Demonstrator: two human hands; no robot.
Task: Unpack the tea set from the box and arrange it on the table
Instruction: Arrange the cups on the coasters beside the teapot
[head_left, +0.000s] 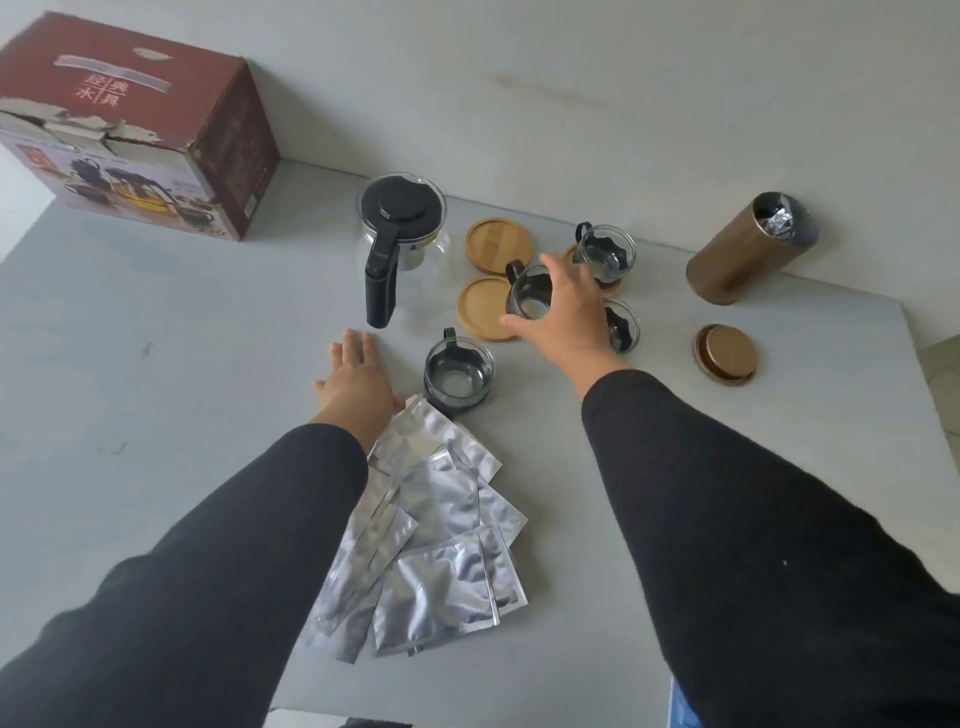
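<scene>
The left hand (358, 376) lies flat and relaxed on the grey desk (156, 364); the right hand (563, 312) grasps a small glass cup with a black holder (530, 293) from above, over a round bamboo coaster (485, 306). Nearest lie crinkled silver foil sachets (431, 545), light and slippery. Another glass cup (458, 371) stands beyond them, fragile; likely best taken by rim or handle. Farther off, the glass teapot with black lid (400, 228) looks heavier; its handle suits. The maroon cardboard box (135, 130) stands farthest.
</scene>
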